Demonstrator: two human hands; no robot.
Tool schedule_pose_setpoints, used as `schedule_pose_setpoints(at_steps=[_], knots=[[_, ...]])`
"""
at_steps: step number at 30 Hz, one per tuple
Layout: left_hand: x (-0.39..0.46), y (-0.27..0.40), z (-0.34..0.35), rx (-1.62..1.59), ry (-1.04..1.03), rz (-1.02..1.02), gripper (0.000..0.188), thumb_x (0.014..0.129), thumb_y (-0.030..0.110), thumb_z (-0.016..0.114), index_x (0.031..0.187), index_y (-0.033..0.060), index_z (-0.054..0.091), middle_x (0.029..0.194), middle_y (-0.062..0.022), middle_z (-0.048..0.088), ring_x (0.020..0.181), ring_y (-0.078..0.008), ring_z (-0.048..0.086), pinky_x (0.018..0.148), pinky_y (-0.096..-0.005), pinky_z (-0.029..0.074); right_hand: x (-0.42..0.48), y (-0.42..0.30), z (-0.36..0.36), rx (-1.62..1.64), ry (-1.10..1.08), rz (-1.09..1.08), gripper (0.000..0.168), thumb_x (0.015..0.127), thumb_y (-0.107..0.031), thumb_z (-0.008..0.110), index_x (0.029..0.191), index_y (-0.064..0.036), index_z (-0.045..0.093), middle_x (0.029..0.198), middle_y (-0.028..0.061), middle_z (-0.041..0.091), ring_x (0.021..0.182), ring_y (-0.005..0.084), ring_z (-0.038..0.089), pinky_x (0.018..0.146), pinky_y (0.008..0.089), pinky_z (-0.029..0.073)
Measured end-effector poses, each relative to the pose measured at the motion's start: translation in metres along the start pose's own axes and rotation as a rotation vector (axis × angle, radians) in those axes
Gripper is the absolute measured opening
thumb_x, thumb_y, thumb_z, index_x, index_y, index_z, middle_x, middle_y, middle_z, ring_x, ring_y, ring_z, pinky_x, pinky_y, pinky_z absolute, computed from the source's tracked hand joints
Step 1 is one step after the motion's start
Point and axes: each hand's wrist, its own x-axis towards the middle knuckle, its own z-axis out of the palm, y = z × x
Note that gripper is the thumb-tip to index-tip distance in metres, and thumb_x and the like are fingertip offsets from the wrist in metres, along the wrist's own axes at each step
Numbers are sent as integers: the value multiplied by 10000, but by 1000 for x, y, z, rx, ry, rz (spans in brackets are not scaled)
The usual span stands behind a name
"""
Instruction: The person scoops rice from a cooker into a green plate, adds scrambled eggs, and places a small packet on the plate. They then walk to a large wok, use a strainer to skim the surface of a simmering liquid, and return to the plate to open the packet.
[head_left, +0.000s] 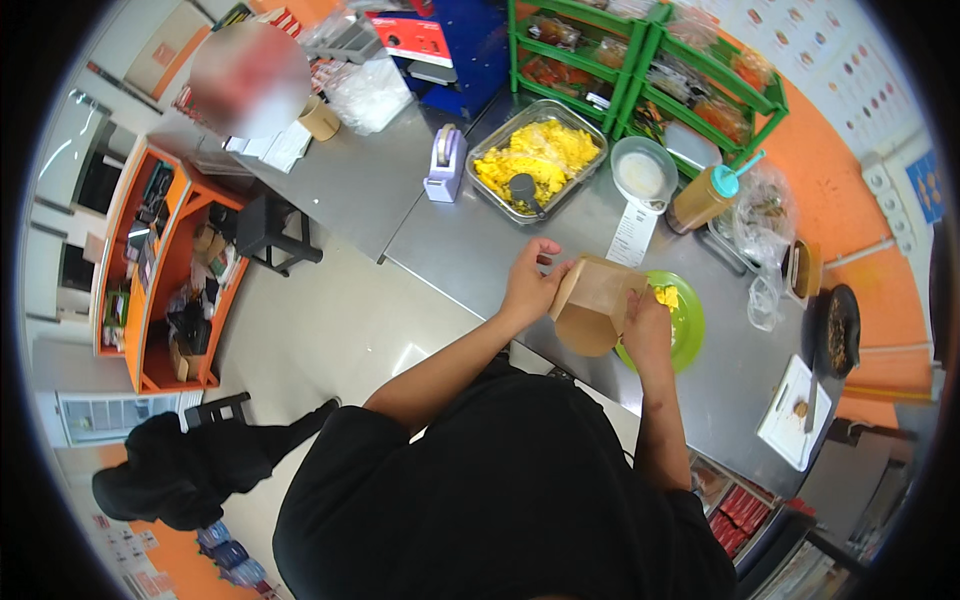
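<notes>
Between my hands is a brown paper food box (592, 300) with its flaps spread, held over the table edge. My left hand (534, 279) grips its left side, and my right hand (648, 330) grips its right side. Partly behind the box and my right hand, a green plate (691, 330) holds a piece of yellow food (666, 297). Beyond my hands, a clear tray (480, 191) contains yellow food that looks like scrambled egg, with a black scoop (525, 191) in it. A printed slip (631, 238) lies near a clear bowl (643, 171).
A lilac tape dispenser (445, 165) stands left of the tray. Green racks (626, 82) line the back. To the right are a sauce bottle (701, 199), a stone mortar (838, 330) and a white cutting board (795, 412) with a knife. A person in black (202, 465) is at lower left.
</notes>
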Motion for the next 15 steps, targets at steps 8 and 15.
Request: schedule_pose_setpoints(at_steps=[8,15], knots=[[-11,16,12,553,151,594,332,932,316,564,987,-5,629,1004,-185,681,874,-354,663,746,-388,519,-1,17,-12,-133,92,152,226,890,-135,503,841,71,580,704,283,613,669,448,616,623,520,487],[-7,27,29,581,-258,17,466,952,358,507,1243,-2,559,940,-262,652,893,-422,642,794,-452,499,-7,-4,-7,-150,33,133,259,927,-196,501,844,40,566,684,267,619,664,446,625,630,522,499]])
